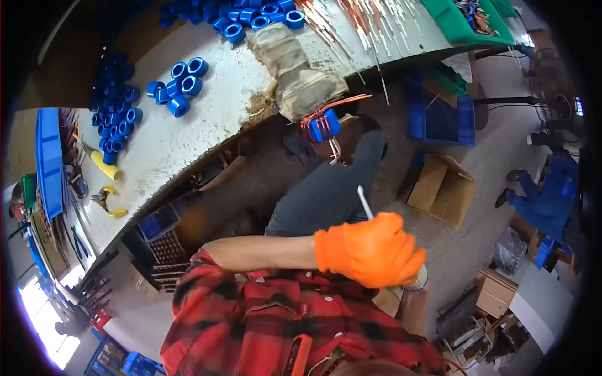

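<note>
My left hand (pixel 370 250), in an orange knit glove, is closed in front of my chest after its forearm crosses from the left. A thin pale rod (pixel 364 202) sticks up out of the fist; its other end is hidden. My right hand does not show; a tan strip (pixel 414 310) below the glove may be part of that arm, but I cannot tell. Ahead of the fist, apart from it, a blue ring core (pixel 323 127) wound with reddish wire sits at the end of a cloth-wrapped holder (pixel 307 84) on the bench edge.
Loose blue rings (pixel 179 88) and cut wires (pixel 370 25) lie on the white bench (pixel 194 128). Yellow-handled pliers (pixel 110 202) rest at its left edge. A green bin (pixel 467 22), a blue crate (pixel 442 116) and an open cardboard box (pixel 439 188) are on the right.
</note>
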{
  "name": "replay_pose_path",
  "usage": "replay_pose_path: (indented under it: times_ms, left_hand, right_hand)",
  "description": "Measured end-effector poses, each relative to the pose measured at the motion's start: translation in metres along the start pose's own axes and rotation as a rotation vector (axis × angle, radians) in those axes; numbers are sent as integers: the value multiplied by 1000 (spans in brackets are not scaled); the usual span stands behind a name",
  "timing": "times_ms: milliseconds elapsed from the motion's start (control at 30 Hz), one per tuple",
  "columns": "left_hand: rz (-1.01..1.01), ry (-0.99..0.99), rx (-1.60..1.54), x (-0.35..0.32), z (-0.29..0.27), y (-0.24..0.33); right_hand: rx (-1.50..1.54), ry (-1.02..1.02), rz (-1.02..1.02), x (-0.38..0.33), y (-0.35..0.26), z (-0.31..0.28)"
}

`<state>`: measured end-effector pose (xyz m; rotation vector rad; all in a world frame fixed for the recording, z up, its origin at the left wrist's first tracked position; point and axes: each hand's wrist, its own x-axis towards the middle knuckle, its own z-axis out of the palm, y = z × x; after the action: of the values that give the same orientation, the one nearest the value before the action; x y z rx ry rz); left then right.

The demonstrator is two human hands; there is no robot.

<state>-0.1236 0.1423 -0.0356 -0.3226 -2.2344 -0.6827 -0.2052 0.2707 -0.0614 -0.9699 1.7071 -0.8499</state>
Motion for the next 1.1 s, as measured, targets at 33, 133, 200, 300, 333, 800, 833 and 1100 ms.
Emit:
replay_pose_path:
  times_ms: [33, 133, 200, 300, 333, 800, 833, 1100]
  left_hand:
    - [37, 119, 6, 2, 0, -6]
    - [-65, 194, 20, 18, -65, -30]
    - [-283, 210, 241, 14, -112, -44]
    - [-460, 72, 204, 12, -115, -64]
    - [-434, 47, 268, 12, -115, -69]
    - [-444, 174, 359, -18, -116, -62]
    - [-431, 186, 350, -18, -116, -62]
    - [-522, 218, 310, 21, -101, -39]
  right_hand:
    - [-52, 9, -22, -7, 7, 0]
    - [-189, 38, -113, -26, 24, -18]
    - [-180, -69, 75, -7, -8, -34]
    - [-274, 86, 288, 3, -25, -44]
    - [-284, 391, 189, 9, -17, -36]
    - [439, 375, -328, 50, -94, -17]
    - [438, 382, -332, 61, -95, -16]
    - [237, 633, -531, 62, -109, -48]
